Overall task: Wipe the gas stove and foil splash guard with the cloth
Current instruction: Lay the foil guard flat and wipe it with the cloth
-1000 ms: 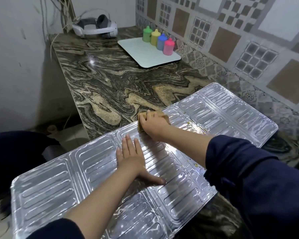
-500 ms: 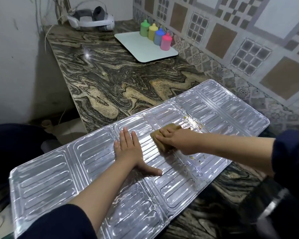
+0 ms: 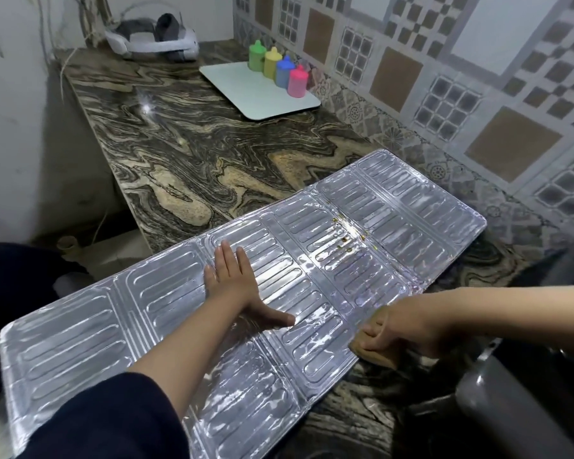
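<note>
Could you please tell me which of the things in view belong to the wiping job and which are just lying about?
Job:
- foil guard, flat on the counter
- cloth, gripped by the right hand
- left hand, pressing the guard flat
- yellow specks on the guard

Lying about:
- white board
- four coloured bottles
- headset
- grey bin
</note>
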`<act>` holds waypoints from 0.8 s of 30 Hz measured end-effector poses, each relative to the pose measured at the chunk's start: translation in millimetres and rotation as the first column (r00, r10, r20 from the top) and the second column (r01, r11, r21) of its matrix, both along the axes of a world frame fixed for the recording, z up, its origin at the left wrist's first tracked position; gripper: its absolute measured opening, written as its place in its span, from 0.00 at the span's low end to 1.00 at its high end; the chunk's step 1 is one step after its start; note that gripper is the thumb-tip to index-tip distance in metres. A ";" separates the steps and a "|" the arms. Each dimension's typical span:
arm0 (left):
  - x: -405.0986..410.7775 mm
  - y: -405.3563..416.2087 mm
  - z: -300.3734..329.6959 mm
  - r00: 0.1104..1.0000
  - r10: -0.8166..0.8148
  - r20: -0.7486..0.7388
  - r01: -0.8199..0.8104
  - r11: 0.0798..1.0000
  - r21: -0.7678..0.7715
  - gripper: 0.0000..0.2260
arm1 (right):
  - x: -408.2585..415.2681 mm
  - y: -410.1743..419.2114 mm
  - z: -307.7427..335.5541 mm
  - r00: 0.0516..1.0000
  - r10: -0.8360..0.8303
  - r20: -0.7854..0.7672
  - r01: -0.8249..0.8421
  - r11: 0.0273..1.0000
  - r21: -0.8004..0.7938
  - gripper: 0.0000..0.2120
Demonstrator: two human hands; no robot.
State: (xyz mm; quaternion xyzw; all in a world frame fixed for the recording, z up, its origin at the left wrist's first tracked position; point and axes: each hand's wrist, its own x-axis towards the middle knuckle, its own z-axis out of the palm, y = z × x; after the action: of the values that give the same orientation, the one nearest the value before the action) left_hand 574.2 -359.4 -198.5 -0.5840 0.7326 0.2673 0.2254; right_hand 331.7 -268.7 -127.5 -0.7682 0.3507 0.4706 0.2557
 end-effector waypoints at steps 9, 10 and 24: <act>15.6 7.4 5.9 0.990 -0.020 0.138 0.015 0.999 0.039 0.75 | 19.3 -48.8 37.6 0.891 -0.438 0.122 0.441 0.898 0.003 0.22; 17.5 8.8 7.7 0.989 -0.027 0.148 0.021 0.999 0.040 0.74 | 23.9 -61.2 45.0 0.877 -0.455 0.156 0.467 0.883 -0.048 0.22; 13.3 10.7 15.7 0.954 -0.092 0.284 0.073 0.994 0.076 0.70 | 94.8 -183.1 -50.5 0.944 -0.090 0.318 0.285 0.708 -0.646 0.36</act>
State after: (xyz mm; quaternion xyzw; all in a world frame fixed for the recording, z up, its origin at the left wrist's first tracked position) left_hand 587.5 -348.7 -182.8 -0.5779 0.7068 0.1936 0.3592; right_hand 426.4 -451.8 -178.0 -0.8231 0.5389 0.1734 0.0458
